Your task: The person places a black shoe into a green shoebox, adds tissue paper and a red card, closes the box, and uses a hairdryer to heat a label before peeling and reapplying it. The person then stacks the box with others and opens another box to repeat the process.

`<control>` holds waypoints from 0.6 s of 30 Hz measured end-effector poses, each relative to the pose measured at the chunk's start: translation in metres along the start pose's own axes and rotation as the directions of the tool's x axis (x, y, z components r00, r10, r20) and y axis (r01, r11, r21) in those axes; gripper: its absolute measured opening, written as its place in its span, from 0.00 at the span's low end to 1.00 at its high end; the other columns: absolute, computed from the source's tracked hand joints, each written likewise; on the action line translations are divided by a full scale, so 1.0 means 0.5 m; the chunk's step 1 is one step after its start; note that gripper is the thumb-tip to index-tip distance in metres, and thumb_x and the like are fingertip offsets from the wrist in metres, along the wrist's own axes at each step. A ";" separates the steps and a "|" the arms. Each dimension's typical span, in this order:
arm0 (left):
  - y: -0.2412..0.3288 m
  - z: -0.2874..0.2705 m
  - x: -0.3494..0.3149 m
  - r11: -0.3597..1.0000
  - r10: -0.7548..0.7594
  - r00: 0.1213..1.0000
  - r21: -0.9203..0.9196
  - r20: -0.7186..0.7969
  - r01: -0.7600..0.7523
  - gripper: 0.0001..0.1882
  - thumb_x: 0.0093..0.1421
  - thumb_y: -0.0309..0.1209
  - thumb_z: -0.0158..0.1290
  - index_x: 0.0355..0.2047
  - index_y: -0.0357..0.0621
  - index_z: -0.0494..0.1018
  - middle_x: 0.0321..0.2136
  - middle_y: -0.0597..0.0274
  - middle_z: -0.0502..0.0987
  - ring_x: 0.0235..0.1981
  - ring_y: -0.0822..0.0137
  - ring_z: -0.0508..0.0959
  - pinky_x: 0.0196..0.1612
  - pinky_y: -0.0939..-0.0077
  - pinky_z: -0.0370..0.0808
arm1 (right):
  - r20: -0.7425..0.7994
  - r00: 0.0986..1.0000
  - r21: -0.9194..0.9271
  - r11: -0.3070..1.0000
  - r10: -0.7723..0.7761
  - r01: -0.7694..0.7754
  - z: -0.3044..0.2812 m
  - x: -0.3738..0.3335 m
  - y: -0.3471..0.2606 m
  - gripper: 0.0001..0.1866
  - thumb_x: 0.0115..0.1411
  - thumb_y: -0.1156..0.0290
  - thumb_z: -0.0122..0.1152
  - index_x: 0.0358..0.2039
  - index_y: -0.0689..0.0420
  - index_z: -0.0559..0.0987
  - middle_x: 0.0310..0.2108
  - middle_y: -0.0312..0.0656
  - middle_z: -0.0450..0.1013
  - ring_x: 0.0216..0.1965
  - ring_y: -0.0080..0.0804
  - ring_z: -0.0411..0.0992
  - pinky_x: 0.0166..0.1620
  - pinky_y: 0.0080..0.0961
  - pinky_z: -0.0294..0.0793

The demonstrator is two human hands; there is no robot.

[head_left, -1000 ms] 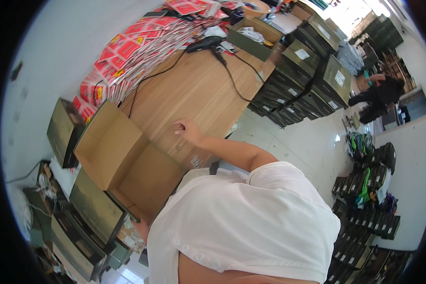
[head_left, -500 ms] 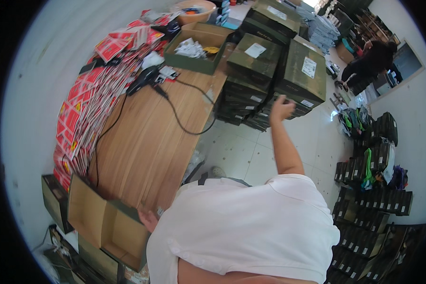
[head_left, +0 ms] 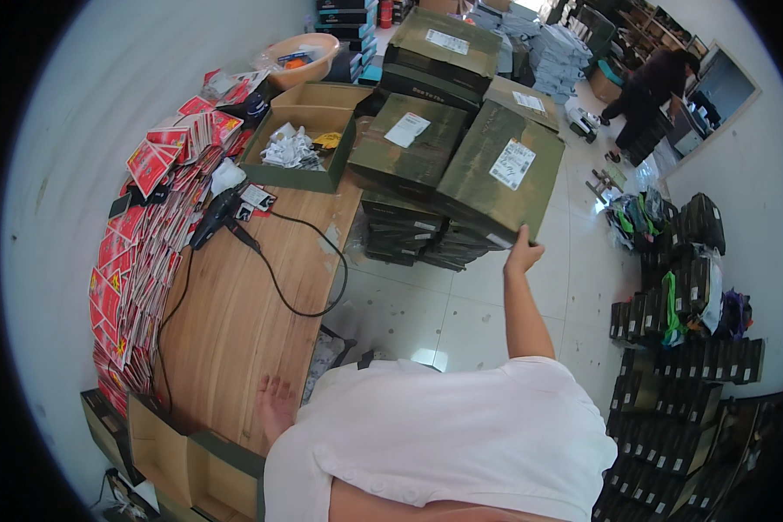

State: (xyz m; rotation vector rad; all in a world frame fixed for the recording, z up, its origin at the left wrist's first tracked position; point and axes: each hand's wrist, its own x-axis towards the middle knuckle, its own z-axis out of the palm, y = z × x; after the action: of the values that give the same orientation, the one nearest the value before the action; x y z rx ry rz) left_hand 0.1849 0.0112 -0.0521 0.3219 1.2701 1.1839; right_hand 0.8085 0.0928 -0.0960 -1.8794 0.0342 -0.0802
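My right hand (head_left: 524,254) grips the near corner of a dark green cardboard box (head_left: 487,196), its thumb on the lid and the fingers hidden beneath. That box bears a white label and sits tilted on top of a stack at the table's far right. Beside it lies another labelled green box (head_left: 387,161). Flat on the wooden table (head_left: 235,339), near its front edge, rests my left hand (head_left: 276,402) with fingers stretched out and nothing in them. Close to that hand, at the lower left, stands an open, empty green box (head_left: 226,478).
A black hair dryer (head_left: 220,213) with a looping cord lies on the table beside piles of red printed cards (head_left: 139,278). An open box (head_left: 322,178) holds small white packets. Stacked boxes (head_left: 661,418) line the right wall. Another person (head_left: 657,96) bends over at the far right.
My right hand has taken hold of the box corner, and the box has tilted toward me. My left hand has moved from beside the open box onto the tabletop. The view has shifted.
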 end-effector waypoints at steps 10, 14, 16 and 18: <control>0.008 0.023 0.054 0.989 -0.036 0.997 0.147 0.062 0.027 0.25 0.62 0.34 0.53 0.60 0.49 0.63 0.52 0.59 0.71 0.49 0.62 0.74 0.49 0.64 0.72 | 0.912 0.345 0.087 0.717 0.223 -0.692 -0.113 0.052 0.037 0.52 0.51 0.43 0.69 0.70 0.44 0.52 0.72 0.38 0.47 0.71 0.42 0.43 0.69 0.46 0.33; -0.005 0.024 0.068 0.978 -0.065 0.997 0.200 0.050 0.053 0.25 0.63 0.35 0.53 0.59 0.49 0.63 0.53 0.60 0.70 0.48 0.62 0.73 0.47 0.66 0.72 | 0.943 0.314 0.108 0.792 0.109 -0.601 -0.072 0.100 0.041 0.49 0.49 0.38 0.66 0.68 0.42 0.59 0.68 0.40 0.56 0.68 0.44 0.50 0.62 0.64 0.44; -0.016 0.008 0.073 0.975 -0.084 0.995 0.210 0.046 0.073 0.24 0.62 0.35 0.53 0.59 0.49 0.64 0.53 0.59 0.70 0.48 0.62 0.73 0.47 0.66 0.71 | 0.917 0.375 0.120 0.803 0.135 -0.583 -0.071 0.085 0.024 0.45 0.49 0.40 0.66 0.65 0.44 0.63 0.66 0.40 0.60 0.64 0.45 0.56 0.60 0.58 0.50; -0.023 -0.001 0.082 0.970 -0.094 0.993 0.232 0.064 0.077 0.24 0.62 0.35 0.53 0.58 0.48 0.64 0.53 0.59 0.70 0.48 0.62 0.73 0.46 0.66 0.71 | 0.895 0.419 0.130 0.811 0.151 -0.570 -0.071 0.068 -0.013 0.43 0.48 0.41 0.66 0.62 0.44 0.66 0.64 0.40 0.62 0.61 0.45 0.59 0.57 0.53 0.55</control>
State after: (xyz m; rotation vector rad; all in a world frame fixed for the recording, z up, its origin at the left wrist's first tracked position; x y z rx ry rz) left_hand 0.1841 0.0393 -0.0839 0.4717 1.3437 0.9447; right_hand 0.8399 0.0589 -0.0777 -1.2316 -0.2400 1.1188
